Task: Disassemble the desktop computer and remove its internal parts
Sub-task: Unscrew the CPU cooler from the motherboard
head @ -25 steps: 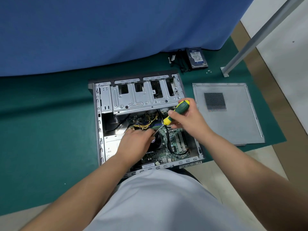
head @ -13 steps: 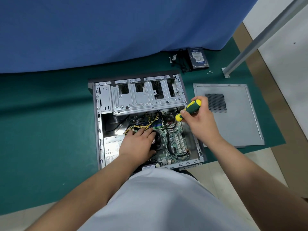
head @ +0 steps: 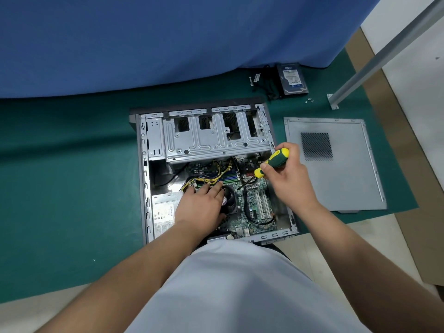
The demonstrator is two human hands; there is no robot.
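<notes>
An open desktop computer case [head: 144, 179] lies on its side on a green mat, its motherboard [head: 254, 203] and silver drive cage [head: 216, 138] exposed. My left hand [head: 201, 205] rests flat, fingers straight, on the black CPU cooler fan [head: 229, 199] beside the yellow cables [head: 206, 177]. My right hand [head: 288, 179] grips a green and yellow screwdriver [head: 271, 162] whose dark tip points down-left at the motherboard. The power supply [head: 164, 212] sits in the case's near-left corner.
The removed grey side panel [head: 336, 174] lies right of the case. A hard drive [head: 292, 79] with black cables and small screws [head: 309, 100] sits at the back right. A blue curtain [head: 168, 39] hangs behind; a metal leg [head: 374, 61] slants at right.
My right hand carried the screwdriver from over the cooler to the right, above the motherboard's right half. My left hand flattened onto the cooler fan.
</notes>
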